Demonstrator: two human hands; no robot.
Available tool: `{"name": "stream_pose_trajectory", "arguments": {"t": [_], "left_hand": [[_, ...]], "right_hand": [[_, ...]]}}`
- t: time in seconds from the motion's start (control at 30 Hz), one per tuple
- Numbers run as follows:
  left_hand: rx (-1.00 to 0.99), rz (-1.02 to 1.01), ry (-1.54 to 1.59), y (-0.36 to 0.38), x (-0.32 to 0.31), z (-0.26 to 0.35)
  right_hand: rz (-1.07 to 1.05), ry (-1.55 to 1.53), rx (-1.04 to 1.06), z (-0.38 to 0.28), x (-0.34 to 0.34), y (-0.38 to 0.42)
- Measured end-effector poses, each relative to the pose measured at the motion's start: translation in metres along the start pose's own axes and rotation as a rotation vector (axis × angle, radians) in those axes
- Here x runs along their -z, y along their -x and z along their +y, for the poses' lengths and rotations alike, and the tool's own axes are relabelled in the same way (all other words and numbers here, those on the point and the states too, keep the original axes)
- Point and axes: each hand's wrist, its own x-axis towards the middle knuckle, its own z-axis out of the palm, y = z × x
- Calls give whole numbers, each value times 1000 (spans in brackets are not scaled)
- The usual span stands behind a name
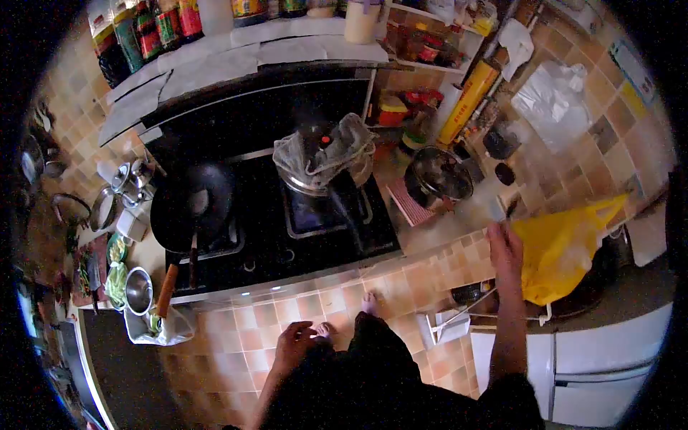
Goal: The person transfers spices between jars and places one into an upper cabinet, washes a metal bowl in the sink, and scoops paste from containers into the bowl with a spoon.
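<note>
My right hand (506, 249) is raised at the counter's right end, left of a yellow plastic bag (566, 247). Its fingers are closed, and a small dark piece (511, 208) sticks up above them, too blurred to name. Low in front of my body, my left hand (294, 345) hangs with loosely bent fingers and holds nothing I can see. A black wok (192, 208) with a spatula (193, 251) in it sits on the left burner of the black gas stove (269, 247). On the right burner stands a pot (308, 185) with a clear plastic cover over it.
Right of the stove are a dark pan with a glass lid (438, 175) and a striped red cloth (410, 203). A metal bowl (139, 289) and chopped green vegetables (115, 283) lie at the left. Sauce bottles (147, 32) line the shelf behind. A white cabinet (595, 383) stands lower right.
</note>
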Motion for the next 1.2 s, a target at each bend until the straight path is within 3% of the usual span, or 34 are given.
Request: {"name": "stream_pose_trajectory", "arguments": {"t": [0.07,0.17,0.27,0.37,0.47,0.57,0.7,0.77,1.0,1.07,1.17,1.2], "left_hand": [[69,108,175,9,0,17],[119,320,391,17,-6,28],[158,539,428,20,-28,32],[229,674,557,24,-56,54],[208,776,659,27,-85,42],[322,892,707,35,-112,43],[354,850,777,47,-144,25],[396,890,790,46,-161,51],[327,932,799,41,-160,58],[358,894,752,41,-159,58],[365,936,801,36,-159,60],[361,967,837,34,-158,60]], "right_hand": [[-128,-68,50,-47,-48,-50],[-408,-26,161,-34,-112,-164],[-569,-161,-202,-21,-181,-241],[-673,-322,-573,67,-244,-341],[-571,-356,-602,219,-310,-466],[-479,-462,-633,215,-336,-476],[-337,-643,-558,207,-374,-485],[-266,-739,-492,209,-393,-488],[-195,-1009,-287,228,-426,-517],[-131,-1037,-366,218,-422,-514],[-231,-894,-543,191,-395,-495],[-168,-917,-465,180,-390,-475]]}}
